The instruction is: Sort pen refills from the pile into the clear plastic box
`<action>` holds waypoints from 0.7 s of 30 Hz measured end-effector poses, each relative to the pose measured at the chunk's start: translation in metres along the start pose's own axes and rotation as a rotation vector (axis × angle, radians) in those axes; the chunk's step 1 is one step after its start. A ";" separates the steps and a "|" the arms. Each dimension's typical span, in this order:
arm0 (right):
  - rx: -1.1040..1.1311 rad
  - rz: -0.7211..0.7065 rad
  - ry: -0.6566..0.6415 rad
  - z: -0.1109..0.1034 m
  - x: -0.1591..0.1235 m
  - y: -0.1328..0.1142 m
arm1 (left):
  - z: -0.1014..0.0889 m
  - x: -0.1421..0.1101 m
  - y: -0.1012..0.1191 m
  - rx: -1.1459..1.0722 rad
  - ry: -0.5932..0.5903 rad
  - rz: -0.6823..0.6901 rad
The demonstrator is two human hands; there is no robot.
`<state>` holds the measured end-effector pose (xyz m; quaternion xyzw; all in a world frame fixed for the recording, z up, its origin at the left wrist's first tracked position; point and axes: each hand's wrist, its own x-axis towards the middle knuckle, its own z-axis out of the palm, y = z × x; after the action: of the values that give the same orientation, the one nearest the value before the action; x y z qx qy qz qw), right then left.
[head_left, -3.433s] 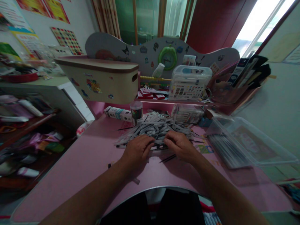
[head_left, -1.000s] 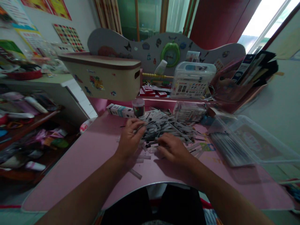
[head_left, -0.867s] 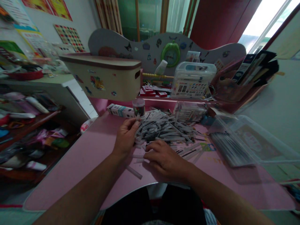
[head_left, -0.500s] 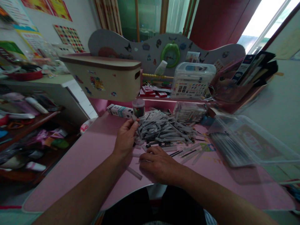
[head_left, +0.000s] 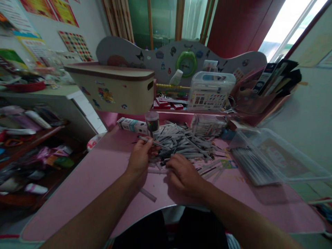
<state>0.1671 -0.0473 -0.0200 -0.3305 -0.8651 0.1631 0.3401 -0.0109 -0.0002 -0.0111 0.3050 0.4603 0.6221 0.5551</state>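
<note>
A heap of thin white pen refills with black tips (head_left: 184,145) lies on the pink desk (head_left: 85,193). My left hand (head_left: 140,155) grips one refill (head_left: 153,141) at the heap's near left side, its fingers closed around it. My right hand (head_left: 184,174) rests at the heap's near edge, with its fingertips among the refills and partly hidden. Several loose refills lie in front of the heap, and a single tube (head_left: 148,195) sits apart near my left wrist.
A transparent lidded tray (head_left: 259,152) holding rows of refills stands to the right. Behind the heap are a small round jar (head_left: 151,122), a white carton (head_left: 132,125) and a transparent plastic case (head_left: 210,91). A cream wooden box (head_left: 111,90) stands at the back left.
My left hand has lifted a refill up and to the right in its fingers. My right hand has moved forward from the desk's bare front into the heap's edge.
</note>
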 end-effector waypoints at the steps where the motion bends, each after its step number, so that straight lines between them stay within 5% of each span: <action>1: 0.074 0.061 0.056 -0.004 0.001 0.002 | 0.001 -0.001 0.001 -0.008 0.008 -0.019; 4: 0.265 0.286 0.167 -0.013 0.004 0.006 | 0.003 -0.003 0.002 -0.025 -0.002 -0.060; 8: 0.421 0.521 0.158 -0.015 0.005 0.011 | 0.003 -0.006 0.002 -0.045 -0.067 -0.086; 21: 0.403 0.435 0.072 -0.016 0.001 0.004 | 0.005 -0.016 -0.001 -0.072 -0.184 -0.127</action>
<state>0.1798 -0.0429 -0.0106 -0.4397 -0.7114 0.3888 0.3866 -0.0027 -0.0143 -0.0077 0.3110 0.4032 0.5712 0.6438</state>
